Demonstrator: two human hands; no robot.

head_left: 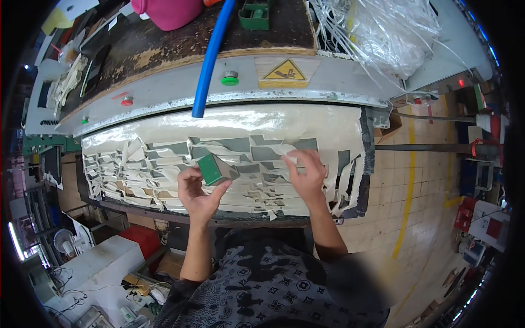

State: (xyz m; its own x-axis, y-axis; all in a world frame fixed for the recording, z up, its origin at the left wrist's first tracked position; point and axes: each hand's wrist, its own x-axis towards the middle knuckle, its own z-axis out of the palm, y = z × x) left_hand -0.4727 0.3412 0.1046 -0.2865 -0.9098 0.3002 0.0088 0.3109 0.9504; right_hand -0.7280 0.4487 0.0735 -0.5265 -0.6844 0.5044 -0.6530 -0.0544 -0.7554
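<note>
My left hand (199,197) is closed round a green cutting die (212,168), a small angular block with a green face and a greyish side, raised just above the work surface. Below both hands lies a shiny cream sheet (229,121) with many cut-out openings and loose curling strips. Dark grey surface shows through the openings. My right hand (309,177) is over the right part of the sheet, its thumb and fingers drawn together in a pinch beside a cream strip. Whatever is between those fingertips, if anything, is too small to make out.
Behind the sheet runs a grey machine beam with a green button (230,78), a red button (127,101) and a yellow warning sign (284,72). A blue tube (212,60) hangs in front. On top sit a pink container (169,12), a green holder (255,16) and clear plastic wrap (396,35).
</note>
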